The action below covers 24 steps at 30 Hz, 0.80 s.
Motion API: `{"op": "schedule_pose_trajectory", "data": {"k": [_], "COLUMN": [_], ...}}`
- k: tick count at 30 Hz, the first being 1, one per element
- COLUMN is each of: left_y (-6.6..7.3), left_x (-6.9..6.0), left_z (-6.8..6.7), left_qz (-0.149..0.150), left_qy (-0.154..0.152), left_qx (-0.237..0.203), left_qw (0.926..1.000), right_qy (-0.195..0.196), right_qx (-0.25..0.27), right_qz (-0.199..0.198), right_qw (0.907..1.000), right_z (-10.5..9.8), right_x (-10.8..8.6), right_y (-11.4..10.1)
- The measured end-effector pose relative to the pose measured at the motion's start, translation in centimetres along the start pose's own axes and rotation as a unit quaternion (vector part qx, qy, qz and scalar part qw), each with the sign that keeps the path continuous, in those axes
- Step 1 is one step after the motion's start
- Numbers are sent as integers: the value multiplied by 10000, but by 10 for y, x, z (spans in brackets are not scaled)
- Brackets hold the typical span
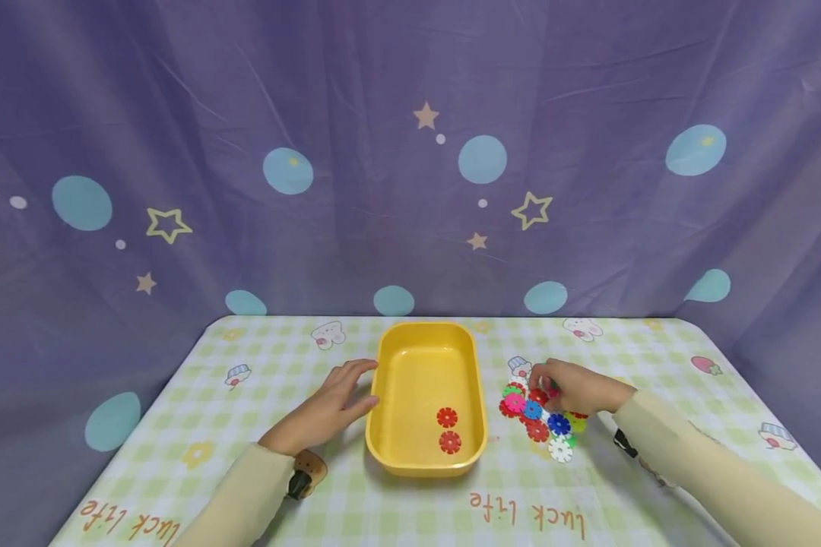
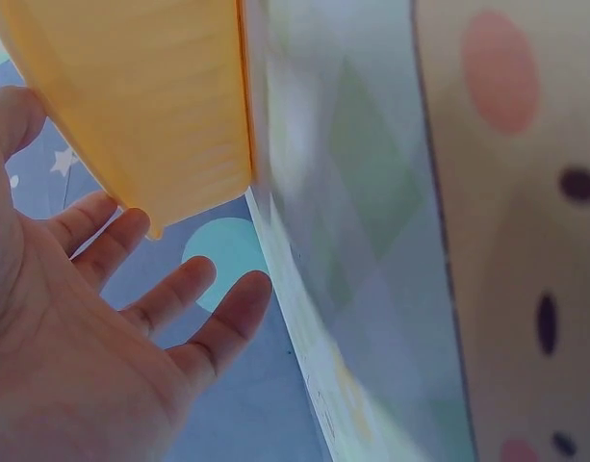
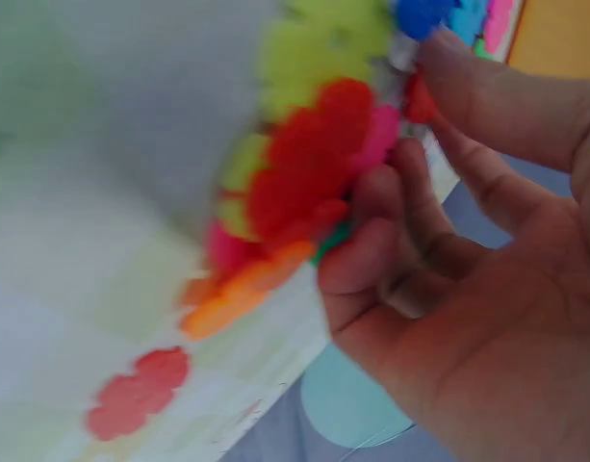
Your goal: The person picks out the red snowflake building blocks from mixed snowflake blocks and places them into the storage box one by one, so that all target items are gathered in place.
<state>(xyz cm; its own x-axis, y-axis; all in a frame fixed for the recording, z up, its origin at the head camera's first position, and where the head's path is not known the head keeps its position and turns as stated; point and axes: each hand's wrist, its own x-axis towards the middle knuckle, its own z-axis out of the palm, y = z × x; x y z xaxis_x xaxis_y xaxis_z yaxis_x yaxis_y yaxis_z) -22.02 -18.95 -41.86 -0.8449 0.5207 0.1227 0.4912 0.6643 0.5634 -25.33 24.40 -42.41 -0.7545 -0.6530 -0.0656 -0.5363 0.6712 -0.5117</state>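
Observation:
A yellow plastic basin [image 1: 427,465] stands on the table with two red snowflake discs [image 1: 449,430] inside. My left hand [image 1: 330,409] is at the basin's left side, fingers spread and loosely bent, thumb and fingertips at the rim. To the basin's right lies a pile of notched snowflake discs [image 1: 537,431] in red, blue, white, pink, green and yellow. Over that pile is my right hand [image 1: 575,386], its bent fingers among the discs. In the right wrist view a gap shows between thumb [image 3: 448,67] and fingers; a red disc [image 3: 420,99] lies behind it, blurred.
A pale green checked cloth [image 1: 267,387] with printed figures and lettering covers the table. Behind its far edge hangs a purple curtain [image 1: 383,228] with stars and balloons. Each wrist wears a strapped camera, partly seen below the sleeves.

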Motion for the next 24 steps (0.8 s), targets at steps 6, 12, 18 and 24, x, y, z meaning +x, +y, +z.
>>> {"op": "schedule_pose_trajectory", "data": {"k": [6, 12, 18, 24], "left_y": [2, 1, -1, -2], "left_x": [1, 0, 0, 0], "left_z": [-1, -2, -1, 0], "left_qz": [-48, -14, 19, 32], "left_qy": [-9, 14, 33, 12], "left_qx": [15, 36, 53, 56], "left_qw": [10000, 10000, 10000, 10000], "right_qy": [-302, -172, 125, 407], "right_qx": [306, 378, -29, 34], "right_qz": [373, 499, 285, 271], "right_qw": [9984, 9979, 9995, 9988], "right_z": [-3, -1, 4, 9], "right_x": [6, -2, -4, -2], "right_y": [-4, -8, -8, -8]}}
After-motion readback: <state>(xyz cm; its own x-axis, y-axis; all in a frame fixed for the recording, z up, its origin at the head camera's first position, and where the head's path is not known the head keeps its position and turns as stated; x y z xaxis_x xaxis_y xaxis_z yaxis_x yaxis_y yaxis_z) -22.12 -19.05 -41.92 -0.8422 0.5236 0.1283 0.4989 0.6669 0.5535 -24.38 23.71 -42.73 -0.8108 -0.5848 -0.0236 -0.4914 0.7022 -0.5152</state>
